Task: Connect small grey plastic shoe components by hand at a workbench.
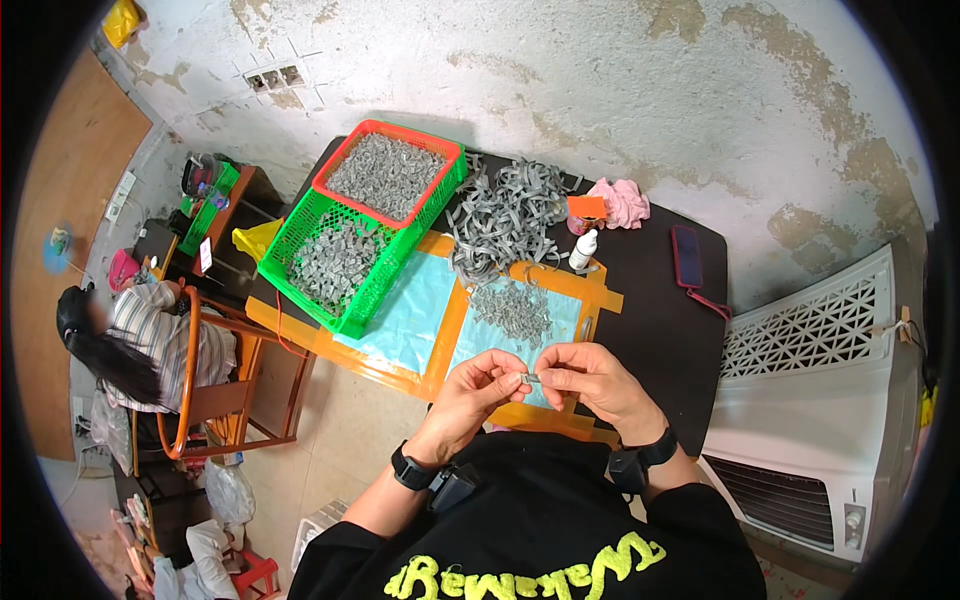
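My left hand [482,385] and my right hand [592,386] meet above the near edge of the table. Between their fingertips they pinch a small grey piece [531,379], too small to make out its kind. Just beyond them, a loose heap of small grey pieces [512,312] lies on a light blue sheet [400,312] edged with orange tape. Behind that heap rises a tangled pile of grey strips [510,215]. To the left stands a green basket [352,328] with grey pieces in it. A red basket [330,188], full of similar pieces, rests on its far part.
A white bottle [583,250], a pink cloth [627,204] and a phone [687,257] lie toward the table's right. Beyond its right side stands a large white appliance [815,400] with a grille. A person [165,335] sits on a wooden chair [215,400] at far left.
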`<action>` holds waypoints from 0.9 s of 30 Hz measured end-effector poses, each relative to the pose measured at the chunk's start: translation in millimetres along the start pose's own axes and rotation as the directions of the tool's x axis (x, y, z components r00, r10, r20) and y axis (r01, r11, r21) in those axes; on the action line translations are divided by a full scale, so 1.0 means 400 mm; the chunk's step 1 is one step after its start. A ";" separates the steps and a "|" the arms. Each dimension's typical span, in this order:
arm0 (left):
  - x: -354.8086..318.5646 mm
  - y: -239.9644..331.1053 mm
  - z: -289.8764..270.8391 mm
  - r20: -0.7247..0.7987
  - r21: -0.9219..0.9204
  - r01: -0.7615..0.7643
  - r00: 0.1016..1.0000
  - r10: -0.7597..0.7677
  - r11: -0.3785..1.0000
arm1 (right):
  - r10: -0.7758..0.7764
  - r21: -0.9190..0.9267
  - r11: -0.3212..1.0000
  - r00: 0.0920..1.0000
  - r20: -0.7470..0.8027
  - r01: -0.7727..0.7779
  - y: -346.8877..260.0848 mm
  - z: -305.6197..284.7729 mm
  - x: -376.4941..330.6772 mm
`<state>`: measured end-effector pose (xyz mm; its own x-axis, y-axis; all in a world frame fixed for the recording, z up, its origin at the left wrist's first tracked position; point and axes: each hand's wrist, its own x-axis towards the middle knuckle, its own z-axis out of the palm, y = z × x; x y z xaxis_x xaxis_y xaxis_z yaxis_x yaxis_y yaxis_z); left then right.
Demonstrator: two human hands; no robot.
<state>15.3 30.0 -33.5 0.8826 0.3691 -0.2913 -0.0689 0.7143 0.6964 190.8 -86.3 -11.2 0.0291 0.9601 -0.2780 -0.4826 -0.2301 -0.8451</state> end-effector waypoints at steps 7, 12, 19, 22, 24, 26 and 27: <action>-0.001 -0.001 0.005 0.040 0.004 -0.012 0.999 0.011 1.000 | 0.010 0.021 1.000 0.999 -0.047 -0.009 0.009 -0.001 -0.001; 0.000 0.000 0.015 0.041 0.002 -0.012 0.999 0.012 1.000 | 0.034 0.046 0.998 0.999 -0.005 -0.033 0.013 -0.007 -0.005; -0.001 -0.007 0.010 0.007 0.026 -0.005 1.000 0.005 1.000 | 0.054 0.023 0.998 0.999 0.000 -0.054 -0.003 0.002 -0.010; -0.002 -0.009 0.005 0.018 0.057 -0.008 1.000 0.007 0.998 | 0.035 -0.055 0.998 0.999 -0.018 -0.036 -0.007 0.001 -0.010; -0.003 -0.008 0.006 0.014 0.068 -0.003 1.000 0.002 0.998 | 0.006 -0.099 0.995 1.000 -0.028 -0.009 -0.004 0.001 -0.009; -0.002 -0.007 0.007 0.019 0.071 0.001 1.000 -0.003 0.998 | -0.023 -0.144 0.989 0.999 -0.039 0.018 -0.008 0.003 -0.009; -0.002 -0.006 0.007 0.020 0.070 0.003 1.000 -0.004 0.998 | -0.021 -0.180 0.984 0.999 -0.048 0.012 -0.015 0.006 -0.011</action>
<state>15.9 26.2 -33.3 0.8920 0.3540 -0.2811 -0.0335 0.6719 0.7399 191.3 -88.9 -3.7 0.0814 0.9561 -0.2815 -0.3166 -0.2430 -0.9169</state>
